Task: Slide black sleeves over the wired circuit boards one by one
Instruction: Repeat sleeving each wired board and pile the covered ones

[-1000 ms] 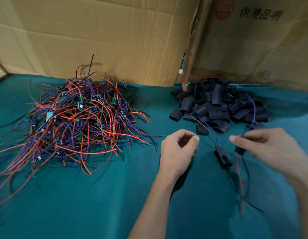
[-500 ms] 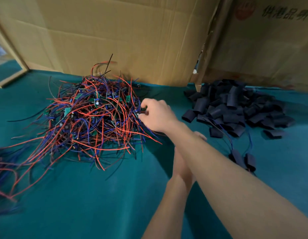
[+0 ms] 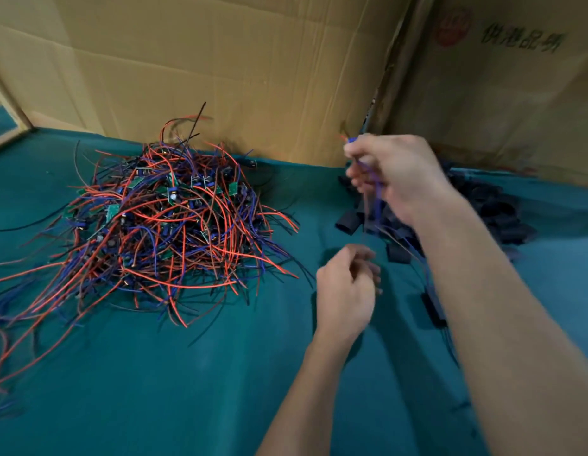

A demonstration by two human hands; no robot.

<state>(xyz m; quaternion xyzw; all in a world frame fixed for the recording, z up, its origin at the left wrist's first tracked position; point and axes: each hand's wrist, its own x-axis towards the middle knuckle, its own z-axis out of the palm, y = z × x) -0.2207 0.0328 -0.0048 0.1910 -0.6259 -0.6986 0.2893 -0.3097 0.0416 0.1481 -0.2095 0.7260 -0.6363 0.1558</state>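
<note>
A tangled heap of wired circuit boards (image 3: pixel 161 222) with red, blue and black leads lies on the green cloth at the left. My right hand (image 3: pixel 394 172) is raised above the cloth and grips one board's wires (image 3: pixel 377 200), which hang straight down from it. Below it, my left hand (image 3: pixel 346 287) is curled, and the thin lower ends of those wires run into its fingertips. The board itself is hidden by my hands. A pile of black sleeves (image 3: pixel 493 209) lies at the right, partly behind my right forearm.
A sleeved board (image 3: pixel 432 307) with trailing wires lies beside my right forearm. Upright cardboard walls (image 3: pixel 253 70) close off the back of the green table (image 3: pixel 187 390). Loose wires trail off the heap toward the left edge.
My right hand has drawn back from the heap to the right and lifted, now holding a set of wires. My left hand has come up under it and closed on their lower ends.
</note>
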